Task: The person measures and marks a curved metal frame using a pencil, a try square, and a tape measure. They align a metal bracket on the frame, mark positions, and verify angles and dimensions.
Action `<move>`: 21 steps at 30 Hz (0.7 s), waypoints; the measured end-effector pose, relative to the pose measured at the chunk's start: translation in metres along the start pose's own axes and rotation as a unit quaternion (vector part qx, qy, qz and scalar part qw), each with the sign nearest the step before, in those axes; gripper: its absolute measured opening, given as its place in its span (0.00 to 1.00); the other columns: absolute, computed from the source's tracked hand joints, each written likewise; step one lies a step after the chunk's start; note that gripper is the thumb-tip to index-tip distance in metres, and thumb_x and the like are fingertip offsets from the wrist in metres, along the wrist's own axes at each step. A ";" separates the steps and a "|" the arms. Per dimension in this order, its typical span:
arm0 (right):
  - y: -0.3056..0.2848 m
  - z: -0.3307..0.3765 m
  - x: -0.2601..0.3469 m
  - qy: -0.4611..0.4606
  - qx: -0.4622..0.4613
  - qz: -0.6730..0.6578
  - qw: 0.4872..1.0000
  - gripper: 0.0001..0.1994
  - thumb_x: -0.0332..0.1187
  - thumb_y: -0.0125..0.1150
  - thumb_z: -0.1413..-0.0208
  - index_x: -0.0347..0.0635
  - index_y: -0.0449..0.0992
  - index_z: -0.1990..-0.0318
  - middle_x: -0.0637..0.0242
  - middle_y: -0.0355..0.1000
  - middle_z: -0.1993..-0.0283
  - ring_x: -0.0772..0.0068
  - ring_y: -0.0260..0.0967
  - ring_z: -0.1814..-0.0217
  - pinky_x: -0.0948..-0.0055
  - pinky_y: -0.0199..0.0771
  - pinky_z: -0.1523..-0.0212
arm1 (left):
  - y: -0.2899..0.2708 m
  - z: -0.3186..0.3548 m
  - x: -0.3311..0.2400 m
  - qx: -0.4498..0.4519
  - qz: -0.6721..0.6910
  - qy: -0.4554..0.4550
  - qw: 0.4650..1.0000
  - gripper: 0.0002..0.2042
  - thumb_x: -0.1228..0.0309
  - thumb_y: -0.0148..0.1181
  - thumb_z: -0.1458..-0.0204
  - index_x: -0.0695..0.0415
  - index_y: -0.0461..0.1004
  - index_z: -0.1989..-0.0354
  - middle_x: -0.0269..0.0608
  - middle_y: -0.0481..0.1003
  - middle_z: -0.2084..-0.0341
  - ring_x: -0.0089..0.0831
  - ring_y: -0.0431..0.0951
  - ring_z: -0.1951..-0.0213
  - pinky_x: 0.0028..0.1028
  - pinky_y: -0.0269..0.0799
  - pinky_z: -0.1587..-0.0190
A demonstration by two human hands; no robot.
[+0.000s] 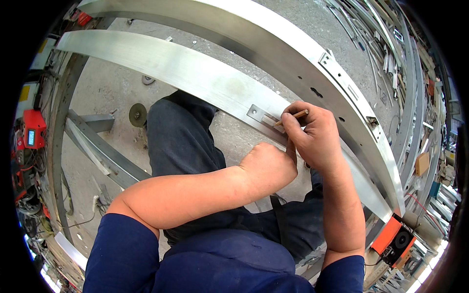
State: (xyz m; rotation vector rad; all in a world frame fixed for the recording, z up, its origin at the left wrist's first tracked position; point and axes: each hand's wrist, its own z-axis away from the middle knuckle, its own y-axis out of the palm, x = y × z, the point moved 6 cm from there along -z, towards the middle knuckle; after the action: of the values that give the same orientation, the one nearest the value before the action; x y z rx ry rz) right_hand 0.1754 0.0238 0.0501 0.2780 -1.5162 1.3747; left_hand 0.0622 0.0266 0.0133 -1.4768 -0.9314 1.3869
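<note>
In the head view, the right hand (312, 134) sits just right of the frame's centre, its fingers pressed together around a pencil (291, 117), pinching it so the tip slants down to the left and meets a small metal plate (260, 116) set into the nearer aluminium profile (161, 63). That profile is a long, flat silvery bar running from the upper left of the frame down to the lower right, bent by the lens. The left hand (267, 168) lies just below and to the left of the right one, curled into a loose fist against the bar's lower edge and touching the right hand's thumb side; whether it grips anything cannot be told. A second aluminium profile (273, 34) arcs above the first, across the top and down the right side, carrying a long narrow lock plate (344, 85) and several holes. Beneath the bars, a concrete floor (107, 88) shows at upper left with a round grinding disc (138, 114) lying on it. An orange tool (393, 239) sits at lower right.
</note>
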 end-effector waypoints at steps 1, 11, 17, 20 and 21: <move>-0.001 -0.001 0.000 0.003 0.000 0.005 1.000 0.06 0.30 0.66 0.41 0.35 0.82 0.65 0.55 0.80 0.74 0.62 0.79 0.74 0.67 0.77 0.68 | 0.000 0.000 0.000 -0.003 -0.007 -0.006 1.000 0.07 0.74 0.63 0.55 0.62 0.80 0.67 0.37 0.79 0.82 0.32 0.84 0.78 0.33 0.78 0.79; -0.004 -0.001 0.011 -0.053 0.035 0.160 0.985 0.06 0.29 0.65 0.41 0.35 0.79 0.66 0.56 0.77 0.75 0.59 0.76 0.74 0.64 0.75 0.69 | 0.001 0.001 -0.002 -0.023 -0.013 0.011 1.000 0.06 0.74 0.64 0.56 0.60 0.80 0.69 0.37 0.78 0.83 0.32 0.83 0.79 0.33 0.78 0.79; 0.002 0.010 0.024 -0.122 0.027 0.271 0.954 0.06 0.34 0.66 0.41 0.42 0.78 0.66 0.58 0.76 0.72 0.50 0.78 0.69 0.55 0.78 0.67 | -0.001 0.000 0.000 0.008 0.023 0.016 1.000 0.02 0.72 0.63 0.56 0.51 0.80 0.74 0.35 0.78 0.80 0.33 0.83 0.78 0.35 0.77 0.79; 0.006 0.017 0.027 -0.184 0.018 0.301 0.936 0.05 0.33 0.66 0.42 0.44 0.77 0.67 0.61 0.74 0.73 0.53 0.77 0.70 0.56 0.76 0.69 | 0.003 0.000 0.000 0.008 0.036 -0.004 0.999 0.02 0.72 0.62 0.55 0.50 0.80 0.74 0.34 0.78 0.80 0.33 0.83 0.78 0.35 0.77 0.79; 0.006 0.019 0.027 -0.198 0.014 0.303 0.932 0.05 0.33 0.66 0.43 0.45 0.76 0.67 0.62 0.74 0.73 0.54 0.76 0.70 0.56 0.76 0.69 | 0.003 -0.001 0.001 0.002 0.040 -0.010 0.999 0.02 0.72 0.62 0.55 0.50 0.80 0.74 0.34 0.78 0.80 0.33 0.83 0.78 0.35 0.77 0.79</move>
State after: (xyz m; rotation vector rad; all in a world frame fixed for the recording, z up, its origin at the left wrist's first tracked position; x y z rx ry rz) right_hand 0.1491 0.0216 0.0712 0.1052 -2.0262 1.9054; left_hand 0.0628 0.0267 0.0103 -1.5133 -0.8894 1.4626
